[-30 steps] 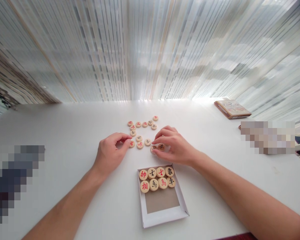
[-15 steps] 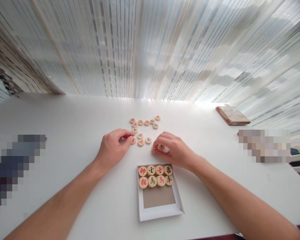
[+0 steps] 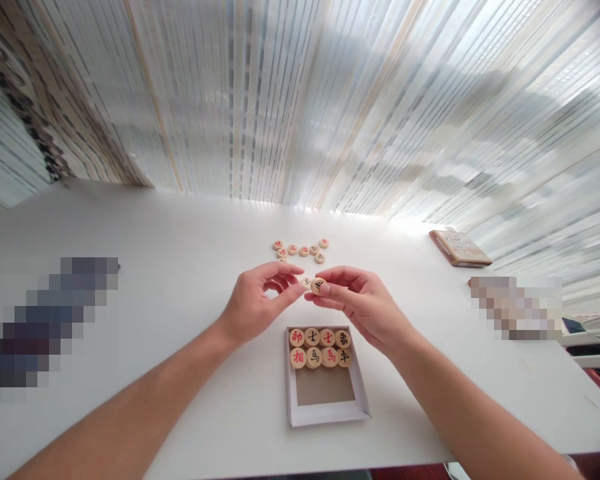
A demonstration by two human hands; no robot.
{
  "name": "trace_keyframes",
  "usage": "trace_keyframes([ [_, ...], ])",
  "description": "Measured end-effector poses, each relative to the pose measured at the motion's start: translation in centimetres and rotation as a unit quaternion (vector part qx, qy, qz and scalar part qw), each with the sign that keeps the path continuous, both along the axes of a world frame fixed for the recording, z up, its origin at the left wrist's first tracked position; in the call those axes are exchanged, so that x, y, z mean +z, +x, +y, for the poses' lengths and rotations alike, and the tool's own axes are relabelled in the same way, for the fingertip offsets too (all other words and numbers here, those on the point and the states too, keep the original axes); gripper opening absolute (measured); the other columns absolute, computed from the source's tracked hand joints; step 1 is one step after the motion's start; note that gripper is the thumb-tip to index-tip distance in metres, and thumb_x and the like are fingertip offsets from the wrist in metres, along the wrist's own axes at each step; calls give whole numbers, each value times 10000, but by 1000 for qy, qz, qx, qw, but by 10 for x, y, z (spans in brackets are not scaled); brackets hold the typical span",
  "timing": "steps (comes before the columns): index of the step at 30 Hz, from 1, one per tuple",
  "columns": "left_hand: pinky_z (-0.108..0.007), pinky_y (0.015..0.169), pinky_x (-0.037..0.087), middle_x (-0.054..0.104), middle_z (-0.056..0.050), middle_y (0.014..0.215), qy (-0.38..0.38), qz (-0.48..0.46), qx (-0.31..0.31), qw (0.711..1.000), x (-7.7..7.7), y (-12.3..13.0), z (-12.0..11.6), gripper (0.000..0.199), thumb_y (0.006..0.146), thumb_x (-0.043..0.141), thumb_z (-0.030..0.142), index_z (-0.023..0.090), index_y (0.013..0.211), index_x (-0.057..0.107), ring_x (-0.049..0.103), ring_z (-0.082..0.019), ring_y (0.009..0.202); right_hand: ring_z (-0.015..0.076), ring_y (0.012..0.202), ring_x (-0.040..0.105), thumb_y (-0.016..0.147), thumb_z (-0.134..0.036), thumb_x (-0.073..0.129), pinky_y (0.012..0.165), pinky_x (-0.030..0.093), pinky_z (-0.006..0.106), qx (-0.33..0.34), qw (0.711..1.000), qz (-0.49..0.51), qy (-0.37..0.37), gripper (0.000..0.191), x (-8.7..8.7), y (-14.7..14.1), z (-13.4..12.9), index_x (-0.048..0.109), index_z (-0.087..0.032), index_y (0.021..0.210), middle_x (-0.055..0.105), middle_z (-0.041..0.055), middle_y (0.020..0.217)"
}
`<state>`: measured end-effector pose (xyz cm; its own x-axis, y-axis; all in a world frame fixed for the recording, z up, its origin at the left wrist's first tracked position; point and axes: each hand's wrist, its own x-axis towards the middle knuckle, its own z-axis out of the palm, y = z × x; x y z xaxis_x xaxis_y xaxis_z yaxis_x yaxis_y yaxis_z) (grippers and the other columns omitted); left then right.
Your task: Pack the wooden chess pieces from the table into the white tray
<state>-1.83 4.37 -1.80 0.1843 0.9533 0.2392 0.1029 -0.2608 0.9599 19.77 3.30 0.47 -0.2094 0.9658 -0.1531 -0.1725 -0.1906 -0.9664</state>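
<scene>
Between the thumb and fingers of my right hand [image 3: 363, 300] is a Chinese chess piece [image 3: 318, 286] with a black character, its face tilted toward me. My left hand [image 3: 263, 297] is just left of it, thumb and fingers apart, with no piece visible in its grasp. Another chess piece [image 3: 307, 282] shows between the two hands, partly hidden. Nearer to me lies a shallow white box [image 3: 325, 415] with two rows of round pieces along its far side, such as a red-marked piece [image 3: 298, 358]. Its near half shows a bare brown bottom.
Farther back, several loose chess pieces [image 3: 304, 251] lie on the white table [image 3: 205, 233]; my hands cover some. A flat brown box [image 3: 461, 249] rests at the far right, with a blurred-out item [image 3: 515, 307] nearer. Striped curtains [image 3: 280, 100] hang behind the table.
My right hand has moved slightly up and now holds a piece raised and tilted. My left hand has shifted right, close to it. The view has turned a little to the left.
</scene>
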Motion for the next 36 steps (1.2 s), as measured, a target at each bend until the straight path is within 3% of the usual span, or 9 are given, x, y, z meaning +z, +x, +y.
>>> trace_keyframes([
  [5,-392,879,670,856,-88,938,-44,-81,-50,995,0,8,-8,295,859,884,358,186,1097,860,814,-246,896,166,756,735,712,-388,1028,660,608,263,-45,998,0,34,304,-2,-9,-11,880,-213,912,829,58,862],
  [9,-374,919,683,872,-97,990,-87,-125,-73,986,3,13,-15,239,876,893,333,172,1052,877,832,-250,950,158,752,730,674,-328,1052,645,601,231,-56,998,10,35,277,-6,-7,-19,875,-220,858,820,48,823],
  [14,-286,834,706,875,-61,943,-130,-140,-50,980,13,21,-26,141,880,893,261,190,1003,895,837,-206,881,147,662,750,653,-264,1066,593,621,216,-46,999,14,22,272,-9,-3,-27,847,-217,807,807,21,765],
  [20,-227,743,704,853,-22,835,-136,-139,-25,981,20,25,-33,72,865,903,206,205,937,902,825,-171,769,123,624,746,717,-268,1037,615,629,187,-44,999,23,19,241,-4,-2,-31,815,-194,775,792,13,706],
  [25,-219,780,702,864,-34,868,-147,-140,-43,978,20,25,-33,106,896,864,185,210,988,908,831,-172,823,134,647,763,689,-253,1043,610,650,193,-52,997,49,-21,244,-3,-3,-32,836,-194,801,794,11,759],
  [31,-198,780,701,877,-29,916,-164,-159,-48,972,21,27,-32,285,752,945,82,221,998,908,828,-171,844,127,657,768,633,-226,1060,674,678,192,-61,993,77,-70,288,2,-5,-31,871,-191,847,816,26,795],
  [36,-203,763,705,873,-19,875,-157,-145,-27,976,20,27,-35,243,760,939,84,216,961,905,830,-172,814,125,637,763,650,-241,1055,650,658,184,-60,995,59,-62,275,2,-2,-31,852,-186,828,817,28,769],
])
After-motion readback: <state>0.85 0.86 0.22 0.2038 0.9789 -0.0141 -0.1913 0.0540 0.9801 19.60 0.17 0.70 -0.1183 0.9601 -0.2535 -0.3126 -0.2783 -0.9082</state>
